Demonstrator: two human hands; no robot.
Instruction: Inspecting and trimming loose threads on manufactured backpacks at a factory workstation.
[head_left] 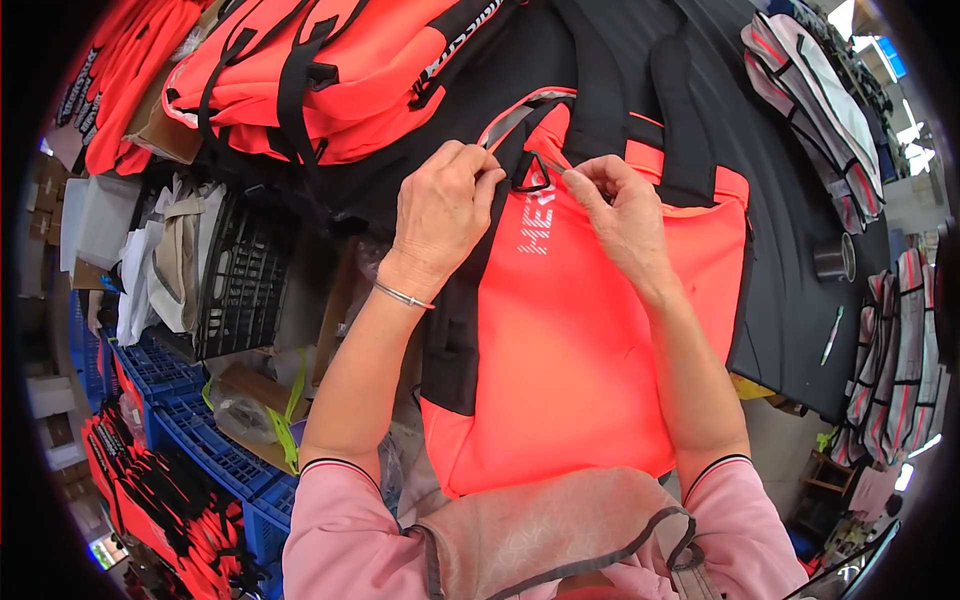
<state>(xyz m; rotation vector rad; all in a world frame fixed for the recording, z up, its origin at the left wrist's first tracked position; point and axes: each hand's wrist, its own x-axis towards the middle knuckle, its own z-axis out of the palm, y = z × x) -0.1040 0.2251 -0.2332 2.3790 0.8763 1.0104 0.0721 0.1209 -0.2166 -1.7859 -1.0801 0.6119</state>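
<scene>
One black crate (245, 290) is on your left. Next, one silver bracelet (403, 296) circles your left wrist, and your left hand (445, 205) pinches the top edge of one bright red-orange bag (570, 350). That bag is right in front of you. One black ring (533, 182) sits between your two hands. Your right hand's (628, 215) fingers bend close together; what they hold is too small to tell. Farther right is one gray cup (833, 258).

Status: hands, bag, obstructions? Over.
Left hand, right hand: both pinched near coral bag's top edge. Black ring between them. Black straps beyond, neither hand covered.
</scene>
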